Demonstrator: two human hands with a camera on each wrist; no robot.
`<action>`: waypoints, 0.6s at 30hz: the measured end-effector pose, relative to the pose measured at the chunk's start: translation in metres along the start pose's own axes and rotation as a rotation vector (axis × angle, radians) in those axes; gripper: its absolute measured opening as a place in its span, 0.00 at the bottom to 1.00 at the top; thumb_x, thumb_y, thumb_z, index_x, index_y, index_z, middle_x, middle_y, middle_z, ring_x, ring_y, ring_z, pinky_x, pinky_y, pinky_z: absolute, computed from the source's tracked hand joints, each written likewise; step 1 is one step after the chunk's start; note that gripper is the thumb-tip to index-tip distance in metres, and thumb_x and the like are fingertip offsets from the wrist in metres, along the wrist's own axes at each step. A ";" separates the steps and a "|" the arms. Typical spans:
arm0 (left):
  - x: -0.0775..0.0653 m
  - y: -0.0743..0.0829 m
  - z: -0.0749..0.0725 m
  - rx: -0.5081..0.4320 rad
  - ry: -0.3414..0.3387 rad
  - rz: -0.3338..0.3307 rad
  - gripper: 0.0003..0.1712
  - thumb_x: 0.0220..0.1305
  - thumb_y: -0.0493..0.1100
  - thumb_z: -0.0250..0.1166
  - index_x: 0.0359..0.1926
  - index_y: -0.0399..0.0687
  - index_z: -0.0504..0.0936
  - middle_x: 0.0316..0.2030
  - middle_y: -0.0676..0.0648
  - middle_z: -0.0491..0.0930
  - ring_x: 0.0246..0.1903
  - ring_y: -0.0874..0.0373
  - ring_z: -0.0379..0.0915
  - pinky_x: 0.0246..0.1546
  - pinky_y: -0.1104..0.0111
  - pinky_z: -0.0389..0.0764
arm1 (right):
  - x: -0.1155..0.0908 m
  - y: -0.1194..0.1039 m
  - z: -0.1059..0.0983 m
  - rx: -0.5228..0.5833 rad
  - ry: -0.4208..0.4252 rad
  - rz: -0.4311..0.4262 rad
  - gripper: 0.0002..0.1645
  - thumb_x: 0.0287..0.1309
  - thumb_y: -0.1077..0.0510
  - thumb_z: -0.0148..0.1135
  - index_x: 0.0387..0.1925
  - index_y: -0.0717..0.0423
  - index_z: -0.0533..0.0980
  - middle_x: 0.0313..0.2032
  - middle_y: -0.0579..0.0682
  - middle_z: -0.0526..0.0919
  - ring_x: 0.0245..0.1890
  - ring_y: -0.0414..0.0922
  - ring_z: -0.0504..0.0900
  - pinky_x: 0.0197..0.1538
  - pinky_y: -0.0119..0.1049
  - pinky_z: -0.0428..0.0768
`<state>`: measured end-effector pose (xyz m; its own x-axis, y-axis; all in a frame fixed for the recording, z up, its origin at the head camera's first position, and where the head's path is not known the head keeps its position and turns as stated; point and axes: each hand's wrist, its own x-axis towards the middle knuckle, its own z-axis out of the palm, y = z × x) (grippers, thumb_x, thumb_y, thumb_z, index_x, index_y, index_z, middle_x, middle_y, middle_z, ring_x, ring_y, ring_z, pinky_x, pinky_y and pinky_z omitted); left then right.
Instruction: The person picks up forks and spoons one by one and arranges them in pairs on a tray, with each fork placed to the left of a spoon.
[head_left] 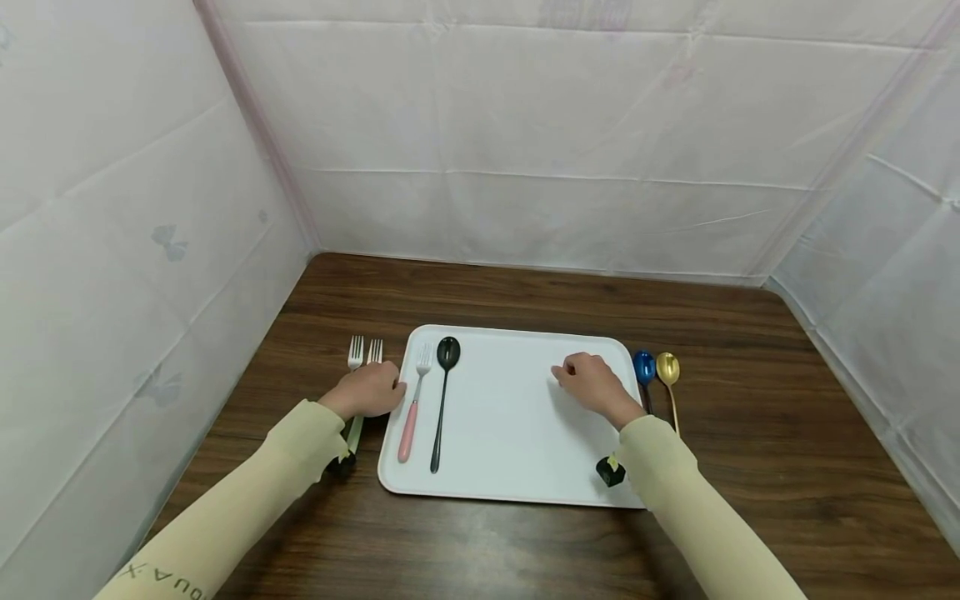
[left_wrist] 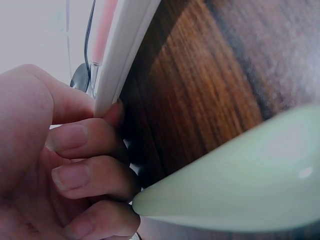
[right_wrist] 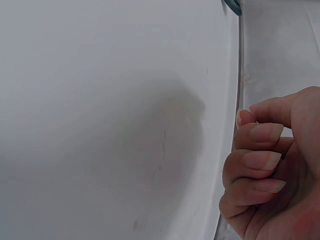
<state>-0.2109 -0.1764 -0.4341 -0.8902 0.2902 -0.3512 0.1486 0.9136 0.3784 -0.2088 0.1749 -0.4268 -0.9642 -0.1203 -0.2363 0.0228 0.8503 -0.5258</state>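
My left hand (head_left: pixel 369 389) is at the left edge of a white tray (head_left: pixel 510 417). In the left wrist view its thumb and forefinger pinch the tray's rim (left_wrist: pixel 125 45), the other fingers curled below. A pale green handle (left_wrist: pixel 240 175) lies close by those fingers. On the tray lie a fork with a pink handle (head_left: pixel 408 432) and a long black spoon (head_left: pixel 447 353), side by side. My right hand (head_left: pixel 590 382) hovers over the tray's right part, its shadow beneath. Its fingers are curled, the thumb meeting the forefinger, with nothing held.
Left of the tray lie two forks, an outer one (head_left: pixel 356 352) and an inner one (head_left: pixel 375 350), partly under my left hand. Right of it lie a blue spoon (head_left: pixel 643 367) and a gold spoon (head_left: pixel 668 368). White sheeting (head_left: pixel 525 217) encloses the brown wooden table (head_left: pixel 750 400).
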 end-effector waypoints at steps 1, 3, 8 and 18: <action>0.000 0.000 0.000 -0.001 -0.001 -0.004 0.18 0.70 0.45 0.49 0.23 0.45 0.73 0.17 0.49 0.68 0.17 0.58 0.64 0.19 0.67 0.66 | 0.000 0.001 -0.001 0.000 0.001 0.003 0.18 0.68 0.49 0.53 0.27 0.56 0.76 0.22 0.49 0.72 0.26 0.44 0.71 0.30 0.34 0.68; 0.000 0.000 0.000 0.000 0.001 -0.002 0.18 0.70 0.45 0.49 0.24 0.45 0.74 0.17 0.49 0.68 0.17 0.58 0.65 0.19 0.67 0.66 | -0.001 0.004 -0.003 0.003 0.003 0.009 0.18 0.69 0.49 0.53 0.27 0.56 0.77 0.22 0.49 0.72 0.26 0.44 0.71 0.30 0.34 0.68; 0.000 -0.002 0.000 -0.008 0.005 0.002 0.18 0.70 0.45 0.49 0.23 0.45 0.74 0.17 0.49 0.68 0.17 0.58 0.65 0.19 0.67 0.66 | -0.001 0.010 -0.006 0.009 0.009 0.020 0.19 0.69 0.49 0.52 0.28 0.57 0.77 0.22 0.49 0.72 0.26 0.44 0.71 0.31 0.34 0.68; -0.001 -0.001 -0.002 -0.011 0.011 0.004 0.18 0.71 0.45 0.49 0.22 0.45 0.72 0.16 0.49 0.68 0.16 0.58 0.64 0.18 0.67 0.65 | -0.004 0.026 -0.014 -0.013 0.021 0.030 0.19 0.69 0.49 0.51 0.27 0.57 0.76 0.21 0.49 0.72 0.26 0.45 0.71 0.31 0.34 0.68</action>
<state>-0.2111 -0.1783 -0.4329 -0.8941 0.2906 -0.3407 0.1474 0.9094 0.3888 -0.2080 0.2047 -0.4280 -0.9685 -0.0835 -0.2346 0.0489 0.8601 -0.5078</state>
